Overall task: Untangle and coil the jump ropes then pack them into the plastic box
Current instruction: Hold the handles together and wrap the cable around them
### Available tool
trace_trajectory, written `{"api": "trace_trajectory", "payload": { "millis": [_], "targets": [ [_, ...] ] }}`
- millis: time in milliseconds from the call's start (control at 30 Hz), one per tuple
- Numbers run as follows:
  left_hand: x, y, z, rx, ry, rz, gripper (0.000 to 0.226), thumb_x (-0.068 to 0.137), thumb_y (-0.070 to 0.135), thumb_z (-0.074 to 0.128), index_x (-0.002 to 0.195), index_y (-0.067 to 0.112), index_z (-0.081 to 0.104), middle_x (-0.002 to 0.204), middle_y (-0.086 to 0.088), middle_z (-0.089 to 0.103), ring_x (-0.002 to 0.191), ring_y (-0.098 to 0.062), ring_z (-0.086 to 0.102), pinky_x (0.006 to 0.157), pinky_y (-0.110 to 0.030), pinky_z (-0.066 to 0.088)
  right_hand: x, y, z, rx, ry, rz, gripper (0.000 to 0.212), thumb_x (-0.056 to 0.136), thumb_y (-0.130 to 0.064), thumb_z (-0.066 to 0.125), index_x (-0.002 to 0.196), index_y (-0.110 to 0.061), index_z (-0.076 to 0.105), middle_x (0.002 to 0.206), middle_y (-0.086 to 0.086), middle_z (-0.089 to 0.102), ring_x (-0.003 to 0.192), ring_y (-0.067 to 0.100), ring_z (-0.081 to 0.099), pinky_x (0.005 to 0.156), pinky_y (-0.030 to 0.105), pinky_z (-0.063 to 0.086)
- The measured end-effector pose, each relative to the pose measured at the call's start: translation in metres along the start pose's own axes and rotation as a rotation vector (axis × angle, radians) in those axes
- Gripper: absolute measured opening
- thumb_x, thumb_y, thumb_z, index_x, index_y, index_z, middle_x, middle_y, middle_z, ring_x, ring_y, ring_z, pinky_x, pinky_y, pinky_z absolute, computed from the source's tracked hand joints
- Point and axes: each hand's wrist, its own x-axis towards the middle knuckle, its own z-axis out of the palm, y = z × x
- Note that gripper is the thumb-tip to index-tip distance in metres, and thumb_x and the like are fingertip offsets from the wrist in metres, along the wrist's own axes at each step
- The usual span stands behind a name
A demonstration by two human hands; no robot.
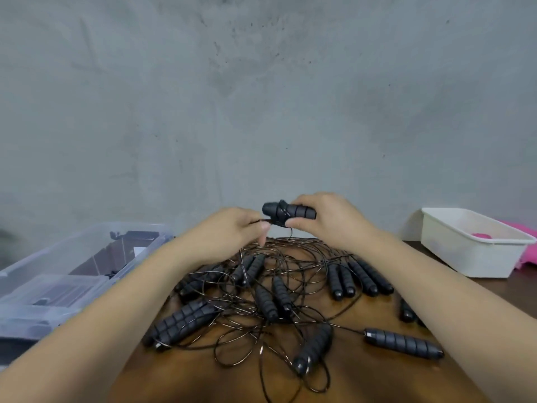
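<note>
Above the far edge of the brown wooden table (pixel 377 382), the right hand (pixel 328 219) curls its fingers and thumb round a dark grey ribbed foam jump-rope handle (pixel 290 211) with thin black cord wound round its middle. Whether a second handle lies against it cannot be told. The left hand (pixel 229 232), just beside it, pinches the loose end of that cord between thumb and fingertips. Below both hands, the heap of tangled jump ropes (pixel 261 289) covers the middle of the table, with many more ribbed handles lying among loops of thin wire cord. One handle (pixel 404 343) lies apart near the right forearm. At the left edge stands the clear, rectangular plastic box (pixel 26 318), open on top. Dark shapes show through its walls, too blurred to identify. At the right, well apart from the heap, stands a white rectangular plastic tub (pixel 465 257) with a small pink object (pixel 481 235) inside. A pink cloth (pixel 524 231) lies behind it, against the grey concrete wall (pixel 261 97).
</note>
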Motion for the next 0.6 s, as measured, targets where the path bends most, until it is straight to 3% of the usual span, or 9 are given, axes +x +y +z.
{"api": "trace_trajectory", "payload": {
  "millis": [133,200,267,367,500,600],
  "targets": [
    [0.008,-0.001,-0.012,0.032,0.133,0.062,0.026,0.105,0.038,0.062,0.086,0.024,0.072,0.054,0.017,0.05,0.051,-0.003,0.044,0.053,-0.021,0.031,-0.009,-0.01,-0.004,0.146,-0.302,0.012,0.036,0.085,-0.07,0.076,0.108,-0.041,0.075,0.091,-0.008,0.076,0.089,0.012,0.07,0.083,0.035,0.059],
    [0.011,0.0,-0.014,-0.005,0.145,0.105,0.021,0.103,0.035,0.066,0.088,0.021,0.071,0.057,0.022,0.055,0.055,0.0,0.048,0.056,-0.017,0.035,-0.015,-0.021,-0.013,0.311,-0.461,0.03,0.026,0.089,-0.06,0.08,0.104,-0.038,0.077,0.086,0.002,0.077,0.076,0.016,0.07,0.074,0.032,0.054],
    [0.016,-0.001,-0.014,-0.034,0.152,0.158,0.018,0.1,0.035,0.07,0.089,0.022,0.073,0.072,0.021,0.066,0.069,0.001,0.059,0.067,-0.017,0.043,-0.022,-0.03,-0.023,0.501,-0.591,0.034,0.017,0.094,-0.048,0.079,0.105,-0.034,0.079,0.078,0.009,0.075,0.061,0.019,0.064,0.064,0.035,0.05],
    [0.022,-0.008,-0.015,-0.113,0.108,0.212,0.016,0.094,0.042,0.072,0.088,0.027,0.075,0.092,0.013,0.072,0.092,-0.005,0.069,0.086,-0.02,0.049,-0.03,-0.034,-0.036,0.717,-0.752,0.034,0.012,0.104,-0.031,0.07,0.11,-0.022,0.075,0.069,-0.002,0.069,0.052,0.015,0.053,0.053,0.034,0.033],
    [0.02,-0.009,-0.008,-0.158,0.066,0.22,0.024,0.101,0.037,0.066,0.091,0.019,0.077,0.098,0.004,0.074,0.097,-0.01,0.07,0.092,-0.027,0.051,-0.038,-0.032,-0.04,0.969,-0.839,-0.015,0.019,0.106,-0.025,0.065,0.114,-0.007,0.068,0.071,0.002,0.067,0.05,0.013,0.053,0.049,0.036,0.024],
    [0.014,-0.012,0.004,-0.187,0.055,0.205,0.021,0.102,0.005,0.065,0.09,0.021,0.073,0.091,0.007,0.072,0.087,-0.004,0.065,0.08,-0.024,0.049,-0.041,-0.027,-0.034,1.15,-0.773,-0.013,0.044,0.098,-0.027,0.076,0.123,0.006,0.062,0.087,0.016,0.066,0.056,0.019,0.055,0.044,0.028,0.03]
  ]
}}
